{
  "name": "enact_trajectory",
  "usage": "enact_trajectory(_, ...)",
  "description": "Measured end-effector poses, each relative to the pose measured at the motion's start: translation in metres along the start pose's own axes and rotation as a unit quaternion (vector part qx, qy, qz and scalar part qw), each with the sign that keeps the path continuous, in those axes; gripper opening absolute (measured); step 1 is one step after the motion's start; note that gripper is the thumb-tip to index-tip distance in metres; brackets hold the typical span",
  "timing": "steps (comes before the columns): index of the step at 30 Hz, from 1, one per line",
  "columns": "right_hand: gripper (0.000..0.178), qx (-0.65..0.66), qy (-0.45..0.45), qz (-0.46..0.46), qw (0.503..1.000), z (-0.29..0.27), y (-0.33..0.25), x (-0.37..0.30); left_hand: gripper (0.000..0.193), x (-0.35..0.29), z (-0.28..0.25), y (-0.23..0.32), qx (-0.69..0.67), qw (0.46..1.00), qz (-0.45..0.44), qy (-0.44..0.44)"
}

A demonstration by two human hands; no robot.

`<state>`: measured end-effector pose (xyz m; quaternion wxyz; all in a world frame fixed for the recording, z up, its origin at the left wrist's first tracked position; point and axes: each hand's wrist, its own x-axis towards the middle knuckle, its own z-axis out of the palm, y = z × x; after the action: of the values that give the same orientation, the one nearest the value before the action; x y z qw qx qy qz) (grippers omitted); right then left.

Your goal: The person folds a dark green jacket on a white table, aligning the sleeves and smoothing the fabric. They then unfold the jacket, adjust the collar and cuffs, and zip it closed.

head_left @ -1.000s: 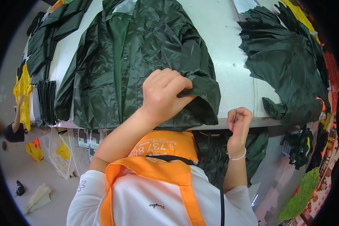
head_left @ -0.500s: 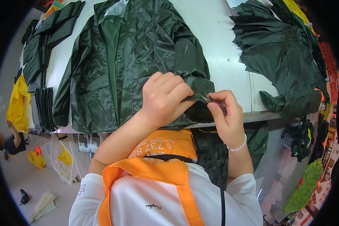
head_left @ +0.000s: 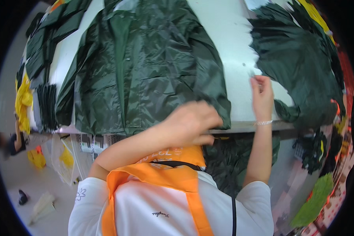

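Observation:
A dark green, shiny jacket [head_left: 157,74] lies front up on the pale table, its front partly parted. My left hand [head_left: 192,121], smeared by motion, is over the jacket's lower right edge near the sleeve end. Its thumb stands apart from the fingers, and nothing shows between them. Off to the right of the jacket, my right hand [head_left: 262,96] is raised over the table edge with thumb and fingertips pinched together. Whatever small thing may be in that pinch is too blurred to name. A light bracelet circles the right wrist.
A heap of dark green garments [head_left: 299,59] lies on the table's right side. Folded dark green pieces [head_left: 47,104] are stacked at the left, near yellow cloth [head_left: 23,102]. Another person [head_left: 15,137] is at far left. Dark fabric [head_left: 240,157] hangs below the table edge.
Both hands have let go of the jacket's sleeve end, which now lies on the table. My right hand has moved right and farther away; my left has come lower and nearer.

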<state>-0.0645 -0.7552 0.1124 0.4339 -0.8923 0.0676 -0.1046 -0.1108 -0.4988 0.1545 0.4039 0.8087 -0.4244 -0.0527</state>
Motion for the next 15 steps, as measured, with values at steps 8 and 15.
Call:
enact_trajectory(8,0.032,-0.402,0.028,0.151,0.903,-0.102,0.325,0.082,0.034,-0.263,0.024,-0.079,-0.117,0.746,-0.602,0.261)
enact_trajectory(15,0.029,-0.154,0.043,-0.107,0.981,0.017,0.089,0.098,0.040,-0.338,-0.002,-0.076,-0.409,0.379,-0.594,0.580)
